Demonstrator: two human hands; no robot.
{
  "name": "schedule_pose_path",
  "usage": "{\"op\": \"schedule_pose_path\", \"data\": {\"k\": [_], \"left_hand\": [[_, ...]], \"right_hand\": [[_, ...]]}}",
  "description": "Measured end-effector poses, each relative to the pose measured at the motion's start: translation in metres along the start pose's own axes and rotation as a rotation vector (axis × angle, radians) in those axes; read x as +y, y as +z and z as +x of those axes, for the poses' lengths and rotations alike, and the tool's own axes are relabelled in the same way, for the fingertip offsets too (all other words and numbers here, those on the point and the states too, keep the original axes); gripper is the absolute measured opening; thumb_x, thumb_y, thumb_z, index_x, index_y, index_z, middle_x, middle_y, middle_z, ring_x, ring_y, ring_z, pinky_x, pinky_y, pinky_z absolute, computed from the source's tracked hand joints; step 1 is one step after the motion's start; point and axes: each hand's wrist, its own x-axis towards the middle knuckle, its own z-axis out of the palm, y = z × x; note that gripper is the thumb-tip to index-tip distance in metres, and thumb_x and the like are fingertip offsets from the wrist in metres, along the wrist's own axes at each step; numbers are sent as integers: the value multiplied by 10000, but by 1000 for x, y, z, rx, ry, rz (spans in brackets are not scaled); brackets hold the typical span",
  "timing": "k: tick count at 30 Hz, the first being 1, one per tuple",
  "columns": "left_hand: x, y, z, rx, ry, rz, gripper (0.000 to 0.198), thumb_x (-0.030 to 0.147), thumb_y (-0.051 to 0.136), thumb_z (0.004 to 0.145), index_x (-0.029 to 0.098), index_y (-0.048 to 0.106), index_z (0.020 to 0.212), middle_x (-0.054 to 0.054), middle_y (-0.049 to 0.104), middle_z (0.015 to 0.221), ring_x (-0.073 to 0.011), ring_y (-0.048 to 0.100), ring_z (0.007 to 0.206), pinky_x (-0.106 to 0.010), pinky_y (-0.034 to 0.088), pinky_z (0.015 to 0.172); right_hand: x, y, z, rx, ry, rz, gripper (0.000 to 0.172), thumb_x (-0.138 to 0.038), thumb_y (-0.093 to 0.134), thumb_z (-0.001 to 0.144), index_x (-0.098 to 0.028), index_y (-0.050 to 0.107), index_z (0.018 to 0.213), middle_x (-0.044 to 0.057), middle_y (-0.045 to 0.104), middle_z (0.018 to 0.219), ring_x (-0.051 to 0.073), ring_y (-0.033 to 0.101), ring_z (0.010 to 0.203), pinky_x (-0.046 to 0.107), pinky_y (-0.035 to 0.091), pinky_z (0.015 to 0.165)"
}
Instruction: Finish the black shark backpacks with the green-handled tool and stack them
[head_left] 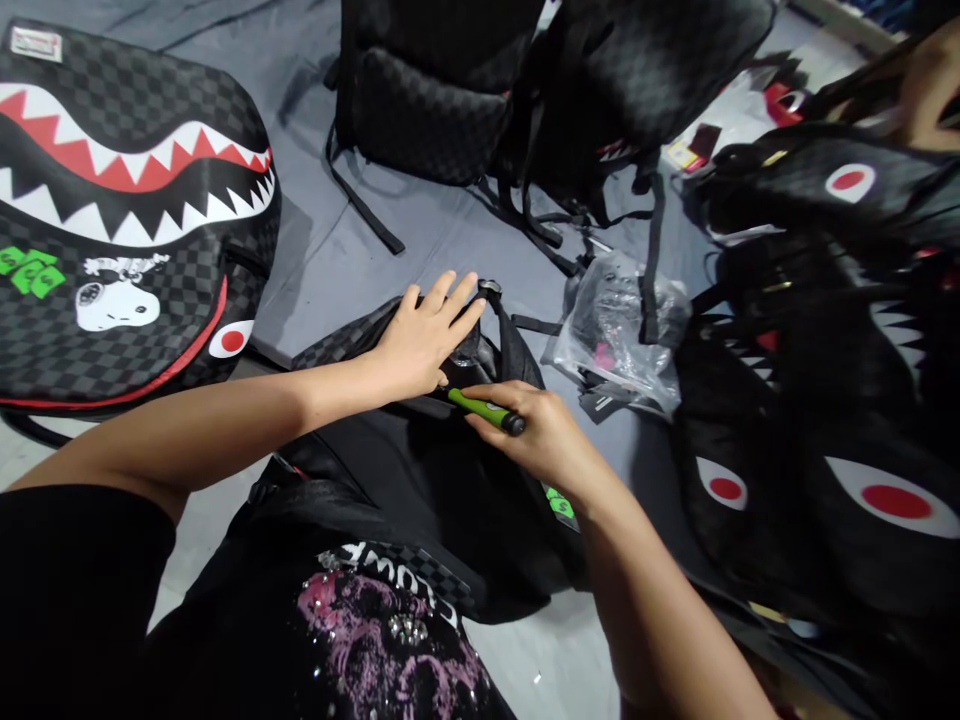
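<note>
A black backpack [450, 480] with a checkered pattern lies in front of me, partly across my lap. My left hand [424, 345] rests on its upper part with the fingers spread. My right hand [529, 425] grips a slim tool with a green handle [480, 406] and a black end cap. The tool points left toward the bag fabric, close below my left palm. Its tip is hidden at the bag, so its exact kind cannot be made out. A dark buckle [489, 288] sits just beyond my left fingertips.
A shark-mouth backpack [135, 330] stands at the left. More checkered backpacks [431, 110] with dangling straps lie at the back of the grey-covered table [300, 270]. A clear plastic bag [626, 325] is right of my hands. Dark bags with red-and-white eyes [892, 495] crowd the right side.
</note>
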Motion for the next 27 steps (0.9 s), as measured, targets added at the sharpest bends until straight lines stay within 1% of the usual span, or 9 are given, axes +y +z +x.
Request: {"op": "schedule_pose_path", "data": {"k": [4, 7, 11, 14, 17, 22, 27], "left_hand": [[-3, -1, 2, -10, 39, 15, 964, 355, 744, 790, 119, 233, 1573, -172, 122, 1676, -389, 222, 1489, -531, 323, 1140], [-5, -1, 4, -20, 75, 20, 952, 324, 737, 794, 108, 231, 1571, -164, 130, 1676, -381, 235, 1480, -538, 332, 1136], [-6, 0, 5, -25, 71, 11, 940, 292, 732, 794, 99, 234, 1568, -166, 142, 1674, -384, 245, 1472, -563, 332, 1133], [-6, 0, 5, -32, 78, -4, 947, 278, 736, 790, 99, 229, 1570, -169, 126, 1676, -380, 229, 1483, -559, 317, 1142], [-6, 0, 4, -27, 68, -20, 960, 267, 745, 780, 107, 227, 1572, -174, 92, 1681, -383, 200, 1499, -555, 302, 1148], [-6, 0, 3, -13, 60, -35, 944, 244, 747, 770, 106, 252, 1563, -181, 91, 1679, -393, 201, 1500, -565, 313, 1142], [-6, 1, 3, -7, 55, -50, 941, 237, 736, 770, 112, 251, 1567, -185, 82, 1680, -398, 187, 1508, -565, 296, 1149]], "right_hand": [[-3, 5, -1, 47, 25, -87, 272, -243, 644, 882, -215, 744, 1133, 88, 755, 1046, 257, 710, 944, 410, 572, 868], [-5, 9, -2, 84, 0, -55, 267, -241, 645, 890, -216, 742, 1138, 81, 751, 1038, 246, 709, 937, 391, 575, 855], [-5, 13, -1, 102, -35, -25, 263, -228, 649, 893, -207, 740, 1138, 85, 744, 1041, 241, 704, 945, 383, 563, 860], [-5, 12, 0, 101, -50, -45, 265, -227, 645, 896, -187, 740, 1141, 99, 743, 1027, 247, 701, 931, 385, 563, 844], [-8, 11, 2, 93, -53, -49, 253, -223, 643, 900, -196, 744, 1131, 93, 749, 1019, 239, 702, 918, 373, 564, 843], [-14, 12, 3, 92, -16, -147, 256, -222, 668, 882, -207, 750, 1124, 94, 750, 1011, 257, 708, 900, 391, 563, 825], [-18, 13, 5, 69, 4, -159, 268, -219, 654, 890, -210, 744, 1142, 97, 751, 1033, 261, 708, 921, 396, 563, 842]]}}
